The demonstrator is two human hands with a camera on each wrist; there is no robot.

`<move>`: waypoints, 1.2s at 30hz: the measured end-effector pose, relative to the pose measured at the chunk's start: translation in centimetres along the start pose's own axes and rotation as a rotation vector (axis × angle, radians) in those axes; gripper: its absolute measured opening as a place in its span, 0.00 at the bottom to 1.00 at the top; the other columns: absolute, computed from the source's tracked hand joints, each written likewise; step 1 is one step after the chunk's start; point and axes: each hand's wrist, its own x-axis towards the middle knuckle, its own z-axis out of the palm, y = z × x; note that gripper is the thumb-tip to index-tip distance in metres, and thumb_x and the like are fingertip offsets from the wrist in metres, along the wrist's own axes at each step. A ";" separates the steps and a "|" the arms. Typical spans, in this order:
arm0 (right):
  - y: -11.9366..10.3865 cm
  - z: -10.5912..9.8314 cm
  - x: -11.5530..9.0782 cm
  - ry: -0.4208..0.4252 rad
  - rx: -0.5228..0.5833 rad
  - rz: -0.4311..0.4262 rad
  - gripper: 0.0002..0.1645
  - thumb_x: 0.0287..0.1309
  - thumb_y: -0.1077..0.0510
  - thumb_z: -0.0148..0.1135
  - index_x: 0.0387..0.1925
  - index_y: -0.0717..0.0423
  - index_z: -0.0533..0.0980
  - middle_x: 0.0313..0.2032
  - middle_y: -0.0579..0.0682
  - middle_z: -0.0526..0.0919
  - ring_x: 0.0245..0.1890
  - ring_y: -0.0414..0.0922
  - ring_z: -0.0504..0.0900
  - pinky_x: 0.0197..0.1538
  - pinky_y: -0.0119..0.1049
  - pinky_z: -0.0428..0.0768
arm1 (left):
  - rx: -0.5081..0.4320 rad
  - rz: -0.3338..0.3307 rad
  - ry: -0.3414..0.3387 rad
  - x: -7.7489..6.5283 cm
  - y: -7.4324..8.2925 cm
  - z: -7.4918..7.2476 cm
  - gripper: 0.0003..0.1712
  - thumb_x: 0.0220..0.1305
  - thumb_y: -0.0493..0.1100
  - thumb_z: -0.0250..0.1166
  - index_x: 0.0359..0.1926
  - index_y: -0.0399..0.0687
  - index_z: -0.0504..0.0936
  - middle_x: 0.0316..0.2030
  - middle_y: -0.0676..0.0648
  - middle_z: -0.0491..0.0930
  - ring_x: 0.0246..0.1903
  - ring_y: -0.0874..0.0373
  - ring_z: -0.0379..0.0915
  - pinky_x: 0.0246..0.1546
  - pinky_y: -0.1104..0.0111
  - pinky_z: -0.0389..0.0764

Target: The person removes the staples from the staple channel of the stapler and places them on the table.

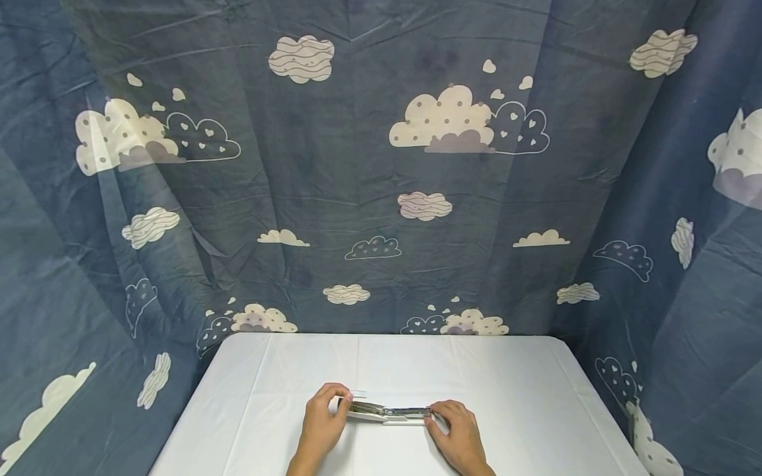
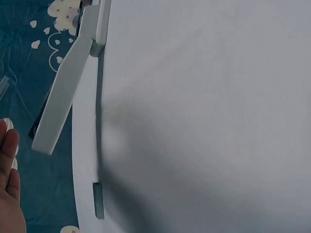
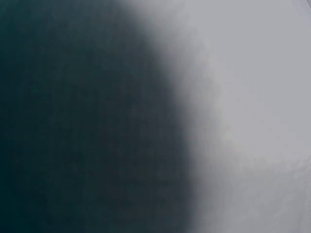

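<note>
White plastic and bright metal made up the stapler, which lay lengthwise on the table, near its front edge at about 6 o'clock from the table's middle. Its top arm looked lifted off the base, opening toward 9 o'clock; the left wrist view showed that white arm angled away from the white surface. A short strip of staples lay there too, apart from the arm.

My left hand had its fingers curled round the stapler's raised end at 9 o'clock. My right hand sat on the 3 o'clock end, fingertips bent onto it, apparently pinning the base down. The right wrist view was only blur, dark on one side and pale on the other, so it told me nothing about that grip.

As I judged it, doing this well meant keeping the right hand pressing the base flat while the left held the arm steady, so the open channel stayed level and nothing slid on the smooth cloth.

Beyond the table, dark blue fabric printed with cream clouds hung at 12 o'clock and along both sides.
</note>
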 end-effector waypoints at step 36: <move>-0.4 -0.6 0.0 0.019 0.014 -0.033 0.12 0.58 0.47 0.74 0.43 0.43 0.86 0.45 0.40 0.88 0.56 0.47 0.82 0.66 0.56 0.73 | 0.087 -0.261 0.093 -1.6 -6.9 -5.2 0.05 0.68 0.41 0.68 0.40 0.44 0.85 0.47 0.46 0.86 0.58 0.42 0.81 0.65 0.46 0.77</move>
